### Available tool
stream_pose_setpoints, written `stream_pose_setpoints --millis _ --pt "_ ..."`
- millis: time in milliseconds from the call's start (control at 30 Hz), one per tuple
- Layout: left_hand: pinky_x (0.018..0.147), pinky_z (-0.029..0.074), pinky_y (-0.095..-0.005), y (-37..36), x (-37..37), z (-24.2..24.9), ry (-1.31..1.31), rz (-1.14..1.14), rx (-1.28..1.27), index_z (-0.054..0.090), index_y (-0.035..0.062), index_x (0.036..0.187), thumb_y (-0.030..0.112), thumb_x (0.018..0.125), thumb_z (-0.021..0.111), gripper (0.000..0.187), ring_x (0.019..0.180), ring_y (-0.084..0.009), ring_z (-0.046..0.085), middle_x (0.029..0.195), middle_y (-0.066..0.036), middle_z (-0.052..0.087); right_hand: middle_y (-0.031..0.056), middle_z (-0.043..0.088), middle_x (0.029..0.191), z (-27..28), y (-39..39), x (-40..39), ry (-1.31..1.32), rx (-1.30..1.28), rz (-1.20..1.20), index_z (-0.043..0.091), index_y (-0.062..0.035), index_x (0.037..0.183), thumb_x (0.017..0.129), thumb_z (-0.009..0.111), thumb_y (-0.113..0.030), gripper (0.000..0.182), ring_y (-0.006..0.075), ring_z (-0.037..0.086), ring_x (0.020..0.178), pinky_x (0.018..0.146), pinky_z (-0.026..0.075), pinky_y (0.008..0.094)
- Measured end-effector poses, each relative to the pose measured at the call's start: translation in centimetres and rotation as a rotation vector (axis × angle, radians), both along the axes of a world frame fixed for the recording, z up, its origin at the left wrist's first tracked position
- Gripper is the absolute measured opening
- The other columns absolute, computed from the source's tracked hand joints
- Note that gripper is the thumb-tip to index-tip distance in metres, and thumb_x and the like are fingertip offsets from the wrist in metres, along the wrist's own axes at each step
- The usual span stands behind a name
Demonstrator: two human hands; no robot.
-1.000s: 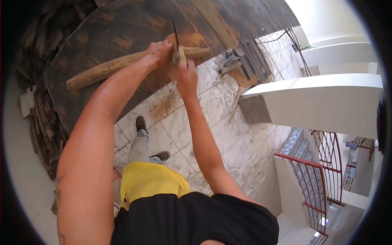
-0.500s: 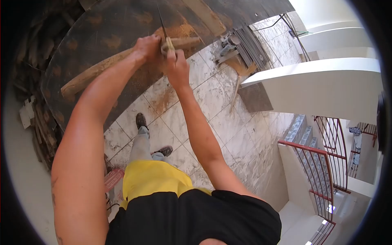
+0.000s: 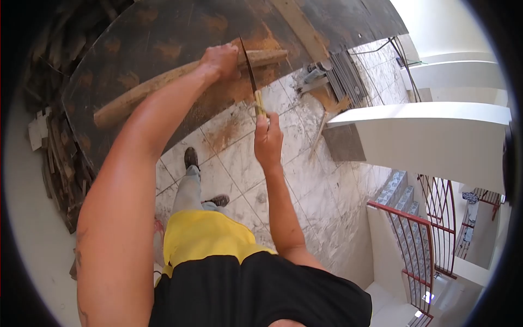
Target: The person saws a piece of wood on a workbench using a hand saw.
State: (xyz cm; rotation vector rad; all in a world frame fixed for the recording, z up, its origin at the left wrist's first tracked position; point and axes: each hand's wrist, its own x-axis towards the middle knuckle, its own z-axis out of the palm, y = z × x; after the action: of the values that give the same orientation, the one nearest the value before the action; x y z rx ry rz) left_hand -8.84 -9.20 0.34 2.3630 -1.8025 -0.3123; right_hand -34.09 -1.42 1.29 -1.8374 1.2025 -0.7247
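Observation:
My right hand [image 3: 268, 140] is closed around the pale yellow handle of a handsaw [image 3: 259, 102]. Its narrow dark blade slants up and away, across a long piece of wood [image 3: 144, 95] near the right end. Just left of the blade, my left hand [image 3: 220, 61] grips that wood and presses it against the dark board top [image 3: 180, 32]. The fingertips curl over the far side and are partly hidden. Orange sawdust [image 3: 267, 41] lies around the cut.
Another plank [image 3: 301, 30] lies across the board farther right. Scrap wood [image 3: 60, 163] is piled at the left. Stacked grey strips [image 3: 348, 79] rest on the dusty tiled floor [image 3: 234, 158]. A low white wall [image 3: 419, 131] and a red stair railing [image 3: 406, 215] stand at right.
My right hand has pulled the saw back toward my body, away from my left hand, showing more blade beyond the wood. My left hand keeps its hold; the whole view has shifted slightly.

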Motion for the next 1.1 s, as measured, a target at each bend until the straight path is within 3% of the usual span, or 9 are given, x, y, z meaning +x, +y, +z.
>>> stream_pose_setpoints --millis 200,267,600,633,667,700,800,900,1100 --pt "0.096 0.054 -0.0432 0.1 1.3 4.3 -0.020 -0.054 0.101 0.067 0.0025 0.115 0.037 0.071 0.082 0.058 0.116 -0.0339 0.065 0.123 -0.018 0.067 0.0179 0.065 0.072 0.0 -0.2 1.2 -0.120 -0.001 -0.048 0.059 -0.0032 0.111 0.103 0.053 -0.031 0.030 0.0351 0.065 0.065 0.061 0.049 0.0435" --pt "0.097 0.054 -0.0434 -0.3 2.6 5.2 -0.057 0.018 0.171 0.067 0.0034 0.115 0.037 0.070 0.083 0.058 0.116 -0.0327 0.065 0.122 -0.017 0.067 0.0084 0.060 0.069 0.7 -0.8 2.9 -0.239 -0.035 -0.015 0.059 -0.0021 0.107 0.103 0.054 -0.035 0.033 0.0175 0.057 0.064 0.062 0.047 0.0354" --pt "0.100 0.053 -0.0433 -3.2 9.5 3.1 0.033 -0.003 0.025 0.068 0.0051 0.117 0.036 0.066 0.084 0.061 0.119 -0.0340 0.064 0.123 -0.017 0.068 0.0150 0.060 0.081 -6.3 -5.1 10.3 -0.311 -0.233 0.050 0.059 -0.0011 0.111 0.105 0.051 -0.030 0.031 0.0267 0.060 0.076 0.074 0.049 0.0381" --pt "0.100 0.053 -0.0431 -3.1 9.2 3.2 0.013 -0.015 0.082 0.068 0.0043 0.116 0.036 0.068 0.083 0.060 0.118 -0.0339 0.065 0.123 -0.017 0.068 0.0125 0.060 0.081 -3.0 -4.2 9.3 -0.104 0.047 0.055 0.059 -0.0020 0.116 0.106 0.049 -0.030 0.031 0.0267 0.059 0.074 0.072 0.049 0.0397" --pt "0.100 0.053 -0.0429 -3.8 10.0 4.0 -0.023 -0.014 0.106 0.067 0.0035 0.116 0.037 0.069 0.081 0.059 0.117 -0.0339 0.065 0.122 -0.017 0.068 0.0096 0.059 0.078 -4.2 -4.4 8.5 -0.197 -0.301 0.083 0.058 -0.0036 0.118 0.106 0.049 -0.029 0.030 0.0217 0.056 0.066 0.065 0.048 0.0394" --pt "0.100 0.053 -0.0429 -4.0 10.2 3.9 -0.017 -0.005 0.122 0.067 0.0035 0.116 0.037 0.069 0.081 0.059 0.117 -0.0339 0.065 0.122 -0.017 0.068 0.0059 0.055 0.072 -0.9 -2.4 7.0 -0.161 0.101 0.041 0.060 -0.0037 0.117 0.105 0.050 -0.029 0.030 0.0156 0.052 0.061 0.058 0.044 0.0367" --pt "0.098 0.054 -0.0433 -4.8 10.9 3.5 -0.001 -0.034 0.111 0.067 0.0030 0.114 0.035 0.072 0.078 0.055 0.114 -0.0343 0.066 0.120 -0.017 0.068 0.0043 0.051 0.066 3.0 0.0 3.8 -0.008 0.151 -0.003 0.061 -0.0035 0.116 0.105 0.051 -0.032 0.032 0.0120 0.051 0.060 0.056 0.042 0.0336" --pt "0.094 0.056 -0.0451 -4.4 10.9 2.0 0.008 -0.056 0.041 0.065 0.0042 0.111 0.035 0.073 0.077 0.051 0.109 -0.0344 0.067 0.118 -0.016 0.066 0.0222 0.068 0.082 3.2 -1.9 6.8 0.088 0.150 0.008 0.060 -0.0056 0.123 0.104 0.048 -0.040 0.041 0.0406 0.068 0.082 0.076 0.051 0.0464" --pt "0.097 0.054 -0.0443 -3.9 10.6 2.3 0.001 -0.004 0.019 0.066 0.0043 0.110 0.037 0.073 0.077 0.051 0.112 -0.0338 0.066 0.117 -0.015 0.066 0.0229 0.068 0.091 0.0 -8.8 14.1 -0.111 -0.023 0.111 0.059 -0.0040 0.124 0.105 0.048 -0.037 0.039 0.0443 0.067 0.086 0.081 0.050 0.0476"
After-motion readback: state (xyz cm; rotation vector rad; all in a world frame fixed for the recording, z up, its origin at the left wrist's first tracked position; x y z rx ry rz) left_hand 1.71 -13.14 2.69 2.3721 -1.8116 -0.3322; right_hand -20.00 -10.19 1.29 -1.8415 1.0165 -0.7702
